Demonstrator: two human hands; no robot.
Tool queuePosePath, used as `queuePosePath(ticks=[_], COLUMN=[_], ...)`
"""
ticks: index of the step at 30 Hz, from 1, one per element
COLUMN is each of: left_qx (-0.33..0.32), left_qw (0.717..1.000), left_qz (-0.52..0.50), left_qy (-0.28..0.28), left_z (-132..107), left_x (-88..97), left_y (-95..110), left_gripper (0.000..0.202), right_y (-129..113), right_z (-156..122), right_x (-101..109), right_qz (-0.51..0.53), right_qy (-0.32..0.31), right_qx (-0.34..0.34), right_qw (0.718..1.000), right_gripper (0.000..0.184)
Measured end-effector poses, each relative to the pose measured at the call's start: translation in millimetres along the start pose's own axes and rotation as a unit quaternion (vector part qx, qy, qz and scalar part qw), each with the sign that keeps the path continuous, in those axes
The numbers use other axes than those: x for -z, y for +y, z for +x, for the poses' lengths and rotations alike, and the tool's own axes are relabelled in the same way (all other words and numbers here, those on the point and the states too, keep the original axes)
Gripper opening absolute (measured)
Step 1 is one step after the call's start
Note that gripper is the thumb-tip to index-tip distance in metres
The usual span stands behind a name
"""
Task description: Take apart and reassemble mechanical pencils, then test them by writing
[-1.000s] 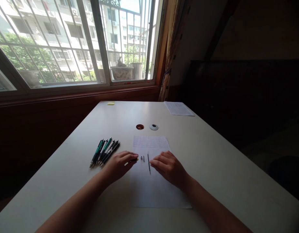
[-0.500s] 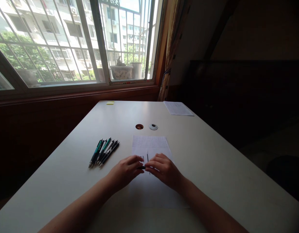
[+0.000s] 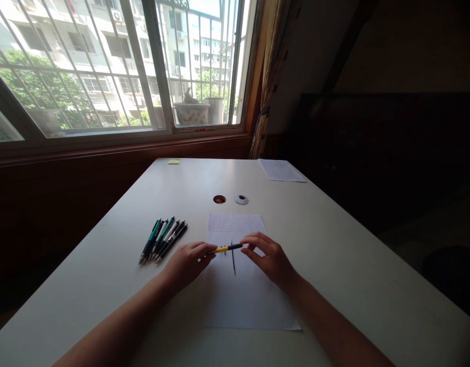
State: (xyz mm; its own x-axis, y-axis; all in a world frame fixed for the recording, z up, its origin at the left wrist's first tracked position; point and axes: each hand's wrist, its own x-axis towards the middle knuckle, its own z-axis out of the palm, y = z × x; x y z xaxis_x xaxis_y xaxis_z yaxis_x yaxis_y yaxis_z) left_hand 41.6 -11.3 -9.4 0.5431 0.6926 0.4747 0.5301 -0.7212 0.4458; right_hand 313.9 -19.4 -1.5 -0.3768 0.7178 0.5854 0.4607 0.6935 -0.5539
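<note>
A yellow pen with a black grip section (image 3: 224, 249) is held crosswise above the paper between both hands. My left hand (image 3: 191, 259) is closed on its yellow end. At the black end, the thumb and fingers of my right hand (image 3: 267, 253) pinch the tip. Beneath the pen, a thin dark pen refill (image 3: 233, 264) lies lengthwise on a sheet of paper (image 3: 250, 306) with lined writing at its top. Small dark pieces beside the refill are partly hidden by the pen and too small to name.
Left of the paper lies a bunch of several pens (image 3: 163, 240), green, white and black. Behind it the white table (image 3: 116, 265) has a round hole (image 3: 219, 199) with its cover (image 3: 241, 200) beside it. More papers (image 3: 282, 171) and a yellow sticky note (image 3: 174, 161) lie at the far edge.
My hands have moved apart and slightly up, the right one rightward. The pen's yellow part and black grip now show between them, where only a short dark piece was visible.
</note>
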Motion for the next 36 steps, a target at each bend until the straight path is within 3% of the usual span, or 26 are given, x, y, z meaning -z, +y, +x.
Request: queuePosePath(ticks=[11,17,30,36], left_qx=[-0.018,-0.033,-0.031,0.002], left_qw=[1.000,0.999,0.999,0.996], left_qz=[0.014,0.006,-0.007,-0.054], left_qy=[-0.002,0.009,0.004,0.067], left_z=[-2.5,-1.0,-0.8,0.2], left_x=[-5.2,-6.7,-2.9,5.9], left_y=[-2.1,-1.8,0.2,-1.6], left_gripper=[0.017,0.017,0.017,0.029], right_y=[-9.7,-12.4,-2.6,4.7], right_z=[1.7,3.1,1.2,2.6], right_x=[-5.1,-7.4,-12.0,-7.5], right_qz=[-0.115,-0.155,-0.101,-0.034], right_qy=[-0.045,-0.068,-0.072,-0.046], right_qx=[0.071,0.072,0.020,-0.066], right_qw=[0.990,0.983,0.992,0.996], right_gripper=[0.021,0.021,0.019,0.015])
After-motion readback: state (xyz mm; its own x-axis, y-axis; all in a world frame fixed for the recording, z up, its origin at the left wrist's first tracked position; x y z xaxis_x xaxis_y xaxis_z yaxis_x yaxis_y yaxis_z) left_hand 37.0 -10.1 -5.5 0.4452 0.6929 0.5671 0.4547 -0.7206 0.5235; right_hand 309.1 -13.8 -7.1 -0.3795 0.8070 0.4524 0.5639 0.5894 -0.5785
